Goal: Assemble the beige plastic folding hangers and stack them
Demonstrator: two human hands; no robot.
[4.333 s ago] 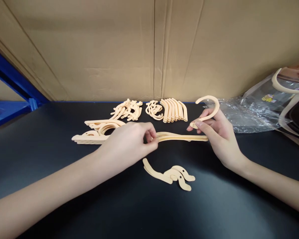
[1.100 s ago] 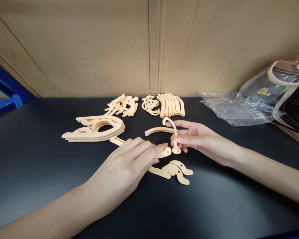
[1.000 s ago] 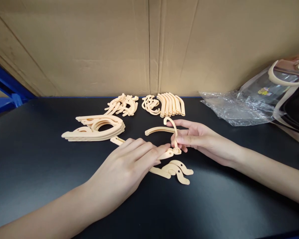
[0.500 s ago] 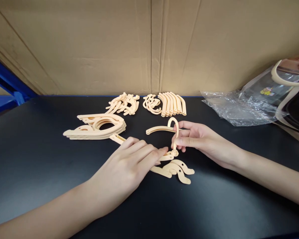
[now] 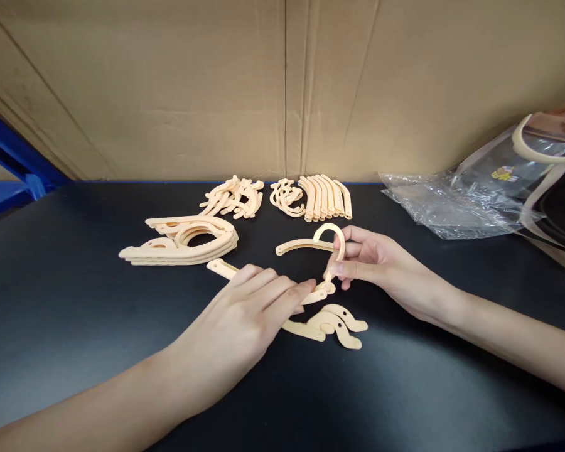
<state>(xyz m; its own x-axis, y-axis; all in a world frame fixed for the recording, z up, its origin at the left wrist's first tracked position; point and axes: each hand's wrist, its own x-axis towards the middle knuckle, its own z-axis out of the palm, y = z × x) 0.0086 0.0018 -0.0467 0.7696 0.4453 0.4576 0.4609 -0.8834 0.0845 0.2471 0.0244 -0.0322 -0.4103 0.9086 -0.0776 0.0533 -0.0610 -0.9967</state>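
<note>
My right hand (image 5: 374, 257) pinches a cream plastic hanger hook (image 5: 340, 242) by its stem, the curve pointing up and left. The hook's round foot meets the end of a cream hanger arm (image 5: 223, 269), which my left hand (image 5: 263, 301) grips from above, covering its middle. Whether hook and arm are joined, I cannot tell. Behind my right fingers lies a loose curved hanger arm (image 5: 301, 245), its right end hidden. Nearer me, a flat arm piece with several S-shaped pieces (image 5: 343, 323) rests on the black table, partly under my left hand.
Folded hangers (image 5: 183, 245) are stacked at the left. Along the back lie piles of short curved pieces (image 5: 235, 196), hooks (image 5: 286, 196) and a row of arms (image 5: 327, 196). Clear plastic bags (image 5: 461, 201) and a strapped bag (image 5: 555, 188) occupy the right. A cardboard wall (image 5: 193, 88) stands behind.
The hook has turned in my right fingers, so its curve now faces the camera more broadly. My left hand and the hanger arm have shifted only slightly.
</note>
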